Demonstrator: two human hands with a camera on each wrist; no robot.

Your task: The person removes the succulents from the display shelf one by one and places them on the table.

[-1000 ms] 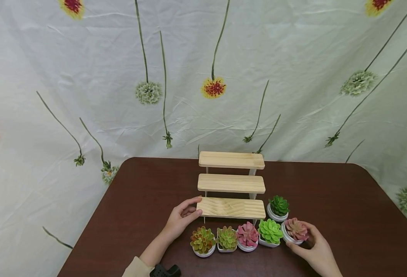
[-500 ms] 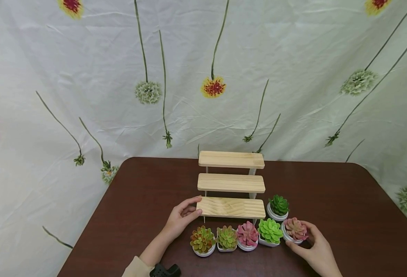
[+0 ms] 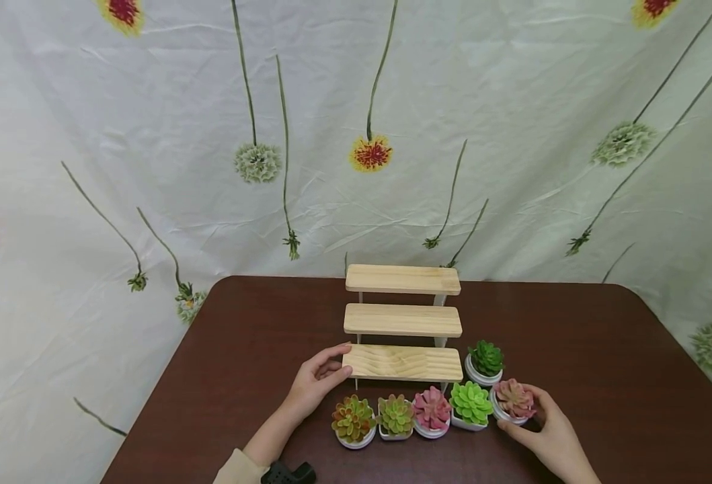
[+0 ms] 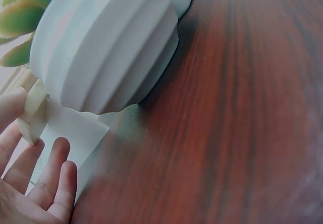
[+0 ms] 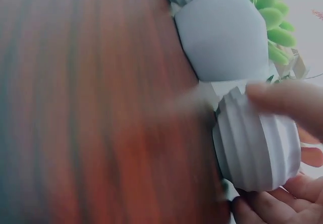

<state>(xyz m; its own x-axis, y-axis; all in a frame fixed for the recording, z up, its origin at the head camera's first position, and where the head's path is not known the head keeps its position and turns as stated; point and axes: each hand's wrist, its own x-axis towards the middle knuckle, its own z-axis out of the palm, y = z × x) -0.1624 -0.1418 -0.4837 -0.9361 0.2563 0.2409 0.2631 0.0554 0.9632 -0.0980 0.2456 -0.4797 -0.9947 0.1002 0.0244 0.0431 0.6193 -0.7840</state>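
Note:
A three-tier wooden display stand (image 3: 402, 320) with pale boards rises at the middle of the table. My left hand (image 3: 313, 384) pinches the left end of its lowest board (image 4: 34, 110), thumb on the front side. At the right, my right hand (image 3: 548, 433) holds a dusty-pink succulent (image 3: 515, 398) by its white pot, thumb at the front and fingers behind. That pot (image 5: 257, 143) shows ridged sides in the right wrist view and stands at the tabletop. Just left of it is a bright green succulent (image 3: 471, 403); behind it, a dark green one (image 3: 485, 358).
In front of the stand, a red-green succulent (image 3: 353, 420), a smaller green one (image 3: 395, 415) and a pink one (image 3: 431, 409) form a row with the bright green one. The dark brown table (image 3: 259, 323) ends at a flower-print cloth (image 3: 180, 134) behind.

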